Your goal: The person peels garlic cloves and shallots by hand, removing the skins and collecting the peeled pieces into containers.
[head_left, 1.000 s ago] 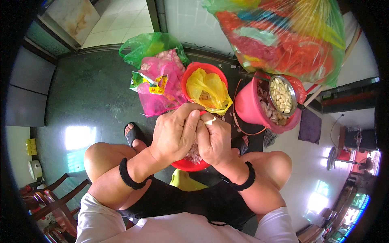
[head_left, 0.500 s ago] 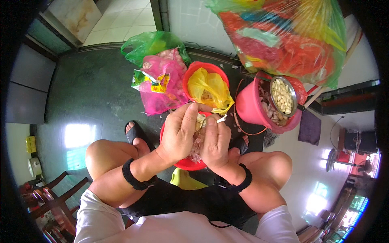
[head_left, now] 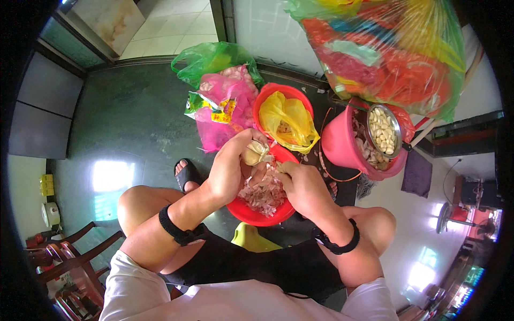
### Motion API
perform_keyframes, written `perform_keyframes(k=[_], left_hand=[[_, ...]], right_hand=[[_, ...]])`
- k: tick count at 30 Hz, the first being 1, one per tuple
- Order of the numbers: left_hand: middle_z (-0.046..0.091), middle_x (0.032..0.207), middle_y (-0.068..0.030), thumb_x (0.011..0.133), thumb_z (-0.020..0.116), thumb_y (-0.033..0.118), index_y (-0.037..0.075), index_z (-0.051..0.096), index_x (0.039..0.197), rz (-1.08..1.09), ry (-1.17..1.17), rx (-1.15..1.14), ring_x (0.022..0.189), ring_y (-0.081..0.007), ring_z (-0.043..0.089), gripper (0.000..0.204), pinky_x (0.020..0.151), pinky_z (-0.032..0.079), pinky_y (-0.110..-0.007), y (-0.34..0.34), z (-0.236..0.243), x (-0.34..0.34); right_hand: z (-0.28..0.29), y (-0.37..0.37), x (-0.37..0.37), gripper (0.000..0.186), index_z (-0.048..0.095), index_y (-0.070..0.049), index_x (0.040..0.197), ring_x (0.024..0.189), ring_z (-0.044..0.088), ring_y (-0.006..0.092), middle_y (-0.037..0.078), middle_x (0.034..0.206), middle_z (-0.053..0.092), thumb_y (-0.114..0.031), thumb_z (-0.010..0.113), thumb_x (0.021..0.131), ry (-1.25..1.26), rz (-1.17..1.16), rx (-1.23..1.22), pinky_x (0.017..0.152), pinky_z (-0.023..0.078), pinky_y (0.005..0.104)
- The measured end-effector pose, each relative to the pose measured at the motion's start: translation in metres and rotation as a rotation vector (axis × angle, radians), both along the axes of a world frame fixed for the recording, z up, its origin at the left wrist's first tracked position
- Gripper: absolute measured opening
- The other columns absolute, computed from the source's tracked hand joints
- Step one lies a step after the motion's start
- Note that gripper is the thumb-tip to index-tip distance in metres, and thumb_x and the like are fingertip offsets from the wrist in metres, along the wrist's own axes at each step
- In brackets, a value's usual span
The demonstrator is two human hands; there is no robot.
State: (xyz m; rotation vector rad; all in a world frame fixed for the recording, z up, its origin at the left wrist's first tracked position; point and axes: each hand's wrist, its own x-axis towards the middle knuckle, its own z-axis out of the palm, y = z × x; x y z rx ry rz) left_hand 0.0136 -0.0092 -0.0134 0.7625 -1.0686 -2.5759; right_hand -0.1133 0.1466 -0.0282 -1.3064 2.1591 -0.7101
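Note:
A partly peeled garlic bulb (head_left: 254, 154) sits in the fingers of my left hand (head_left: 227, 168), above a red basin (head_left: 266, 218) full of papery garlic skins (head_left: 262, 192). My right hand (head_left: 310, 187) is apart from the bulb, over the basin's right side. Its thumb and fingers are pinched together, and what lies between them is hidden. Peeled garlic cloves (head_left: 382, 131) fill a metal bowl (head_left: 398, 140) resting on a pink bucket (head_left: 336, 136) at the right, which also holds skins.
Beyond the basin stands a red bucket (head_left: 262, 101) lined with a yellow plastic bag (head_left: 289, 120). Left of it lie a pink mesh sack (head_left: 222, 125) of garlic and a green plastic bag (head_left: 195, 61). A large stuffed plastic bag (head_left: 385, 59) occupies the far right.
My hands have come apart; the right moved right and down from the garlic bulb. The thin white piece that stuck out by my right fingers no longer shows there.

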Motion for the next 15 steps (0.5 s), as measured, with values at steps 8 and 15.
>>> perform_keyframes(k=[8,15], left_hand=[[0.057,0.096,-0.0056,0.095,0.051,0.009,0.004,0.048,0.124,-0.152,-0.031,-0.519,0.081,-0.0151,0.057,0.03,0.067,0.047,-0.029,0.003,0.006,0.005],[0.06,0.095,-0.0181,0.094,0.055,0.003,0.001,0.037,0.131,-0.194,0.089,-1.03,0.089,-0.0379,0.064,0.041,0.081,0.051,-0.045,0.01,0.002,0.0]], right_hand=[[0.011,0.004,-0.01,0.024,0.07,0.0,0.117,0.096,0.071,0.0357,0.017,0.109,0.071,0.001,0.063,0.094,0.021,0.027,-0.264,0.086,0.056,0.0406],[0.04,-0.007,-0.005,0.016,0.073,-0.001,0.106,0.073,0.066,0.0168,0.011,0.089,0.069,-0.007,0.078,0.092,-0.381,-0.108,-0.569,0.068,0.052,0.0303]])
